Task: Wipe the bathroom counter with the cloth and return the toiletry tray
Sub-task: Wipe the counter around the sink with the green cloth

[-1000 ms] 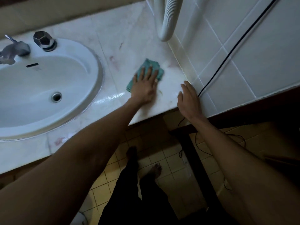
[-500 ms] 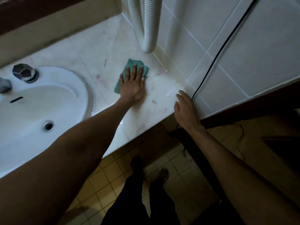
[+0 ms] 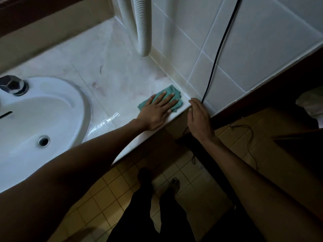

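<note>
A folded green cloth [image 3: 175,92] lies on the pale marble counter [image 3: 111,67], close to its front right corner beside the tiled wall. My left hand [image 3: 157,110] presses flat on the cloth with fingers spread, covering most of it. My right hand [image 3: 199,117] rests with loose fingers against the counter's front corner, holding nothing. No toiletry tray is in view.
A white oval sink [image 3: 35,123] with a dark tap knob [image 3: 13,84] fills the left. Two white ribbed hoses [image 3: 142,27] hang at the back by the tiled wall [image 3: 244,49]. A black cable [image 3: 218,49] runs down the tiles to the floor. My feet stand on yellow tiles [image 3: 108,198].
My left hand has slid the cloth from the back of the counter toward the front right corner. My right hand has stayed at the counter's edge.
</note>
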Demonstrator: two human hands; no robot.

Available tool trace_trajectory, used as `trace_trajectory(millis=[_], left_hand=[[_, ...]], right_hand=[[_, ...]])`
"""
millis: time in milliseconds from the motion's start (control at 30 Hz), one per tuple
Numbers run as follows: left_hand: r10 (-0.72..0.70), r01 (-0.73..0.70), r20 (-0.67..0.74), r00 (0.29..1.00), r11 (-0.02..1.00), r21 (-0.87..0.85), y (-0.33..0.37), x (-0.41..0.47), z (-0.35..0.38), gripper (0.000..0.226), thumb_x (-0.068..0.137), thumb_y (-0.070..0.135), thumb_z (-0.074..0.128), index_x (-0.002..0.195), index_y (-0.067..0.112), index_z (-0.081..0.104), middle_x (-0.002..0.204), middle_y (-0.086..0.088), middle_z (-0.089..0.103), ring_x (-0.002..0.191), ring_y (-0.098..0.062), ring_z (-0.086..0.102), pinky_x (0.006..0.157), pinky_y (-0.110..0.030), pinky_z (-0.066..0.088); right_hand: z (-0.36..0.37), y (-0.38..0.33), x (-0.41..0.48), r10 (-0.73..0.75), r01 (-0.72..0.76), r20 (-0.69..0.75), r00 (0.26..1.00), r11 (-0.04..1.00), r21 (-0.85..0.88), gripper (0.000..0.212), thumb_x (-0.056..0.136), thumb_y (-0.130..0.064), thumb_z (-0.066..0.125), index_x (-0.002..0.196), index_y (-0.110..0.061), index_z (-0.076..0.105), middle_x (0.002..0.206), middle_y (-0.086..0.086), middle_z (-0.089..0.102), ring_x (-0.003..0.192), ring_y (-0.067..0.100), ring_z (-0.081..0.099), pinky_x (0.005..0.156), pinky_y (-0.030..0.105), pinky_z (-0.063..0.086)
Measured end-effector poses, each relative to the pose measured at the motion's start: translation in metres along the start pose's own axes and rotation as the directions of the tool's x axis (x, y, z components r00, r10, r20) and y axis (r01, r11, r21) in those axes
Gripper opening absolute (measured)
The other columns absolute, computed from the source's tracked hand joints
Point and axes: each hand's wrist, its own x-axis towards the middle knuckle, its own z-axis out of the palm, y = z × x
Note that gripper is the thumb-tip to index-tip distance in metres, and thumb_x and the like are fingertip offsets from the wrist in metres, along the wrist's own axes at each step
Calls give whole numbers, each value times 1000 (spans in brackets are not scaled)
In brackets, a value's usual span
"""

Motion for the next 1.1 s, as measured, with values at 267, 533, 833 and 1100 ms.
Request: trace_trajectory(millis=[267,533,833,1100], left_hand=[[-207,209,-43,977,977,52,-72,-112,-12,52,107,45,19,158,39,15,167,12,9,155,-14,3,124,-42,9],[-644,623,-143,752,765,-164,-40,-65,-3,55,106,45,18,160,33,14,168,4,8,156,-23,1,125,-49,2],[-425,417,-127,896,905,-85,-100,-85,-16,53,107,43,19,159,37,13,168,9,10,156,-16,2,125,-43,5],[-541,529,-89,836,838,-132,-234,-12,-72,54,107,43,19,160,31,13,168,5,10,156,-20,2,125,-45,3]], right_hand=[[17,-24,23,-118,120,144,983,993,-7,41,100,-13,43,137,2,51,147,17,48,139,29,42,116,35,33],[44,-54,48,-146,195,306,941,971,-138,50,105,-25,37,149,-3,34,161,15,24,150,29,20,120,39,19],[85,-95,110,-193,242,270,943,957,-163,45,105,-21,37,145,-2,43,158,17,31,147,30,27,119,38,22],[141,-146,187,-141,197,231,963,951,-240,48,103,-23,41,146,-3,40,158,20,30,146,33,28,120,42,21]])
